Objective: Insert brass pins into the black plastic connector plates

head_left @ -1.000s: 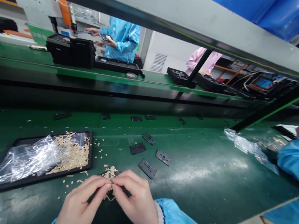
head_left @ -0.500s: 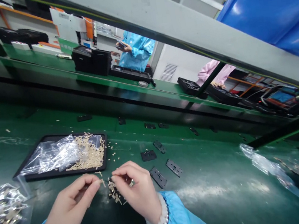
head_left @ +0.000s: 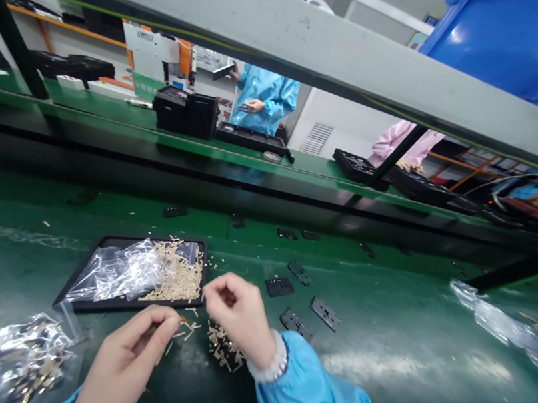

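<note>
Head view: beige strips [head_left: 179, 279] and crumpled plastic [head_left: 130, 269] are held in the black tray [head_left: 127, 305]. A clear bag of metal parts [head_left: 35, 364] is laid left of the tray; black plates [head_left: 326, 314] are scattered to its right. Before the tray, a small-piece pile [head_left: 223, 353] is partly blocked by the right hand [head_left: 240, 317], fingers bunched, contents indiscernible. Near the tray's front edge, a tiny gold-coloured piece [head_left: 184, 320] is pinched by the left hand [head_left: 121, 365], thumb and fingertips together.
</note>
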The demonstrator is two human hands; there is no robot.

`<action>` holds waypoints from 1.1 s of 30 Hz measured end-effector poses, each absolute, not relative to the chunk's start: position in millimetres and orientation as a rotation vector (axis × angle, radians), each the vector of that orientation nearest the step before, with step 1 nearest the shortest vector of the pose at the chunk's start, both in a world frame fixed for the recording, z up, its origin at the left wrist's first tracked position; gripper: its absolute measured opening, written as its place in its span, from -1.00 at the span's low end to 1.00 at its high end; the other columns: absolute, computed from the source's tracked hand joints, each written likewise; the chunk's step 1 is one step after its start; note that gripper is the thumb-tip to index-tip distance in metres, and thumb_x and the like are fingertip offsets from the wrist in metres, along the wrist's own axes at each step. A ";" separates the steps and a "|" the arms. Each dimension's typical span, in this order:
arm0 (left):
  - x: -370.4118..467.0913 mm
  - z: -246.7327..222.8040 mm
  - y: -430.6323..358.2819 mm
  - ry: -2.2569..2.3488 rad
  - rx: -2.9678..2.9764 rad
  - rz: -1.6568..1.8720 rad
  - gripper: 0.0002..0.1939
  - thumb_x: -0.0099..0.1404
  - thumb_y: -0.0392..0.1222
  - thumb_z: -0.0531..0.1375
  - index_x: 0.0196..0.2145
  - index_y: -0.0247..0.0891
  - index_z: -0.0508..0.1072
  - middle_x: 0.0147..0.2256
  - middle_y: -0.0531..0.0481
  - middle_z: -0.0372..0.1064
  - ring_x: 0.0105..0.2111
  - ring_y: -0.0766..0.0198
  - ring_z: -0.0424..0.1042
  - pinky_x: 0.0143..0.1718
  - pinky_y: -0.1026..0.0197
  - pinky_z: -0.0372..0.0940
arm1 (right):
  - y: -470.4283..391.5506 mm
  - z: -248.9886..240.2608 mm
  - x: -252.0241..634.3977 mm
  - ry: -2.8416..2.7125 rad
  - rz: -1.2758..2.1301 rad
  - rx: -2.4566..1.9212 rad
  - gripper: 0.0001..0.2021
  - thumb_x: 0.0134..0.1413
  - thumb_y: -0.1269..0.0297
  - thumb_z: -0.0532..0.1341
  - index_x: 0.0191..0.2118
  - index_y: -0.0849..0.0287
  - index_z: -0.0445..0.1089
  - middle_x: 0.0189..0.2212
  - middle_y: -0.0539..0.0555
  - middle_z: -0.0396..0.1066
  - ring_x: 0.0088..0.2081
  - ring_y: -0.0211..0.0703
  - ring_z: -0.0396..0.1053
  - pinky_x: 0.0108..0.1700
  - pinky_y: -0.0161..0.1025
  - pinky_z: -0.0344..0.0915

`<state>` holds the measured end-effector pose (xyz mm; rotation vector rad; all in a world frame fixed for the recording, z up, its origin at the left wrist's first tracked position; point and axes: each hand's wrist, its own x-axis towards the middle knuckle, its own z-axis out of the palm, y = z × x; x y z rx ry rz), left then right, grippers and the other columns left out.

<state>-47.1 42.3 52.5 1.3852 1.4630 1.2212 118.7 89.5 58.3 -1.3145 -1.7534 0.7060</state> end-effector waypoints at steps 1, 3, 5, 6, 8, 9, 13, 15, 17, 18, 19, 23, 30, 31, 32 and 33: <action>-48.5 50.2 44.0 1.505 1.270 1.203 -0.65 0.17 0.23 0.22 -0.44 -0.09 0.53 -0.66 0.13 0.27 -0.62 0.30 0.24 -0.54 0.27 0.20 | 100.6 55.4 117.5 -1.759 0.705 -1.350 -0.85 0.15 0.36 0.16 -0.40 0.14 0.45 -0.50 0.01 0.52 -0.47 -0.20 0.48 -0.40 -0.34 0.38; -51.4 44.1 48.4 1.546 1.127 1.200 -0.60 0.12 0.28 0.24 -0.45 -0.11 0.52 -0.71 0.17 0.17 -0.65 0.33 0.15 -0.54 0.26 0.16 | 119.5 50.8 114.3 -1.816 0.695 -1.357 -0.87 0.15 0.40 0.18 -0.35 0.14 0.47 -0.48 0.01 0.55 -0.45 -0.16 0.51 -0.34 -0.30 0.42; -54.0 38.0 53.1 1.549 1.077 1.231 -0.58 0.09 0.29 0.25 -0.45 -0.14 0.52 -0.69 0.17 0.19 -0.65 0.34 0.15 -0.52 0.24 0.15 | 128.4 49.0 110.7 -1.903 0.695 -1.306 -0.81 0.08 0.51 0.19 -0.26 0.12 0.50 -0.39 0.01 0.60 -0.36 -0.12 0.55 -0.22 -0.25 0.44; -54.8 35.8 54.9 1.550 1.070 1.244 -0.58 0.09 0.29 0.25 -0.46 -0.15 0.52 -0.68 0.16 0.22 -0.65 0.34 0.15 -0.52 0.24 0.15 | 128.0 49.4 109.2 -1.943 0.697 -1.275 -0.74 0.06 0.55 0.19 -0.20 0.09 0.51 -0.30 0.01 0.61 -0.28 -0.12 0.57 -0.14 -0.24 0.44; -55.2 33.5 56.9 1.561 1.080 1.257 -0.58 0.10 0.28 0.24 -0.48 -0.15 0.52 -0.68 0.15 0.23 -0.65 0.34 0.16 -0.52 0.24 0.14 | 119.2 51.8 107.4 -1.988 0.666 -1.196 -0.69 0.09 0.56 0.17 -0.12 0.07 0.50 -0.16 0.03 0.60 -0.16 -0.13 0.55 -0.04 -0.24 0.41; -54.8 33.5 57.0 1.568 1.089 1.262 -0.59 0.10 0.27 0.25 -0.48 -0.14 0.52 -0.69 0.16 0.22 -0.64 0.34 0.16 -0.51 0.24 0.14 | 112.2 53.5 107.2 -2.000 0.624 -1.148 -0.73 0.14 0.52 0.17 -0.12 0.08 0.50 -0.15 0.05 0.59 -0.14 -0.14 0.54 -0.03 -0.26 0.41; -51.8 36.8 54.6 1.588 1.138 1.283 -0.65 0.08 0.22 0.27 -0.50 -0.12 0.55 -0.71 0.16 0.20 -0.61 0.31 0.20 -0.50 0.25 0.18 | 86.2 58.5 108.9 -2.084 0.310 -0.961 -0.85 0.27 0.32 0.20 -0.27 0.14 0.53 -0.35 0.07 0.55 -0.29 -0.16 0.50 -0.22 -0.31 0.40; -51.9 38.1 54.2 1.579 1.207 1.317 -0.70 0.08 0.18 0.29 -0.51 -0.09 0.57 -0.71 0.16 0.23 -0.63 0.30 0.24 -0.55 0.27 0.20 | 80.7 59.5 110.4 -2.118 0.194 -0.923 -0.84 0.28 0.32 0.20 -0.29 0.16 0.53 -0.39 0.06 0.54 -0.32 -0.17 0.49 -0.24 -0.32 0.37; -53.6 39.0 55.3 1.530 1.389 1.383 -0.76 0.10 0.11 0.29 -0.51 -0.07 0.59 -0.67 0.14 0.37 -0.64 0.29 0.32 -0.58 0.29 0.26 | 79.6 60.8 112.2 -2.113 0.149 -0.900 -0.83 0.28 0.34 0.20 -0.30 0.17 0.54 -0.41 0.04 0.54 -0.35 -0.20 0.49 -0.26 -0.33 0.36; -54.7 39.7 56.1 1.497 1.519 1.427 -0.81 0.12 0.06 0.29 -0.50 -0.05 0.60 -0.62 0.13 0.45 -0.62 0.28 0.39 -0.56 0.31 0.30 | 79.8 61.8 113.1 -2.105 0.142 -0.887 -0.82 0.28 0.35 0.19 -0.30 0.18 0.54 -0.41 0.04 0.54 -0.36 -0.22 0.49 -0.27 -0.35 0.35; -55.7 40.8 57.0 1.460 1.658 1.475 -0.85 0.14 0.01 0.29 -0.48 -0.04 0.60 -0.55 0.12 0.53 -0.58 0.27 0.46 -0.51 0.33 0.35 | 80.1 63.0 114.0 -2.100 0.138 -0.875 -0.82 0.28 0.36 0.18 -0.31 0.18 0.54 -0.42 0.03 0.54 -0.38 -0.23 0.49 -0.29 -0.36 0.35; -56.0 48.8 58.1 1.322 2.103 1.623 -0.92 0.21 -0.18 0.26 -0.35 -0.03 0.58 -0.39 0.12 0.60 -0.45 0.26 0.57 -0.24 0.36 0.43 | 78.9 66.8 115.9 -2.107 0.109 -0.851 -0.79 0.23 0.40 0.15 -0.35 0.17 0.53 -0.44 0.02 0.54 -0.42 -0.25 0.48 -0.34 -0.37 0.34; -51.8 45.3 52.6 1.378 2.218 1.635 -0.90 0.25 -0.19 0.22 -0.32 -0.05 0.56 -0.38 0.07 0.60 -0.42 0.20 0.57 -0.22 0.28 0.44 | 76.6 60.4 109.6 -1.923 0.523 -1.055 -0.84 0.03 0.44 0.20 -0.38 0.17 0.56 -0.43 0.02 0.57 -0.44 -0.24 0.51 -0.36 -0.39 0.39; -50.8 43.2 52.0 1.443 2.110 1.599 -0.91 0.25 -0.15 0.22 -0.34 -0.05 0.56 -0.36 0.06 0.60 -0.40 0.19 0.56 -0.23 0.28 0.43 | 80.0 59.9 108.9 -1.911 0.632 -1.132 -0.84 0.05 0.43 0.20 -0.35 0.18 0.56 -0.43 0.02 0.58 -0.44 -0.25 0.51 -0.37 -0.40 0.40; -49.3 41.6 51.6 1.512 1.979 1.558 -0.90 0.25 -0.10 0.22 -0.36 -0.06 0.55 -0.35 0.06 0.59 -0.37 0.19 0.56 -0.21 0.28 0.42 | 85.2 59.7 108.6 -1.921 0.708 -1.223 -0.83 0.11 0.42 0.18 -0.31 0.20 0.55 -0.43 0.01 0.59 -0.45 -0.26 0.52 -0.38 -0.41 0.41; -47.4 40.8 51.4 1.578 1.842 1.513 -0.87 0.24 -0.05 0.21 -0.38 -0.06 0.54 -0.34 0.06 0.58 -0.35 0.18 0.55 -0.19 0.27 0.41 | 91.9 59.8 108.7 -1.948 0.744 -1.316 -0.80 0.18 0.40 0.15 -0.26 0.23 0.54 -0.42 0.02 0.59 -0.46 -0.26 0.52 -0.39 -0.41 0.41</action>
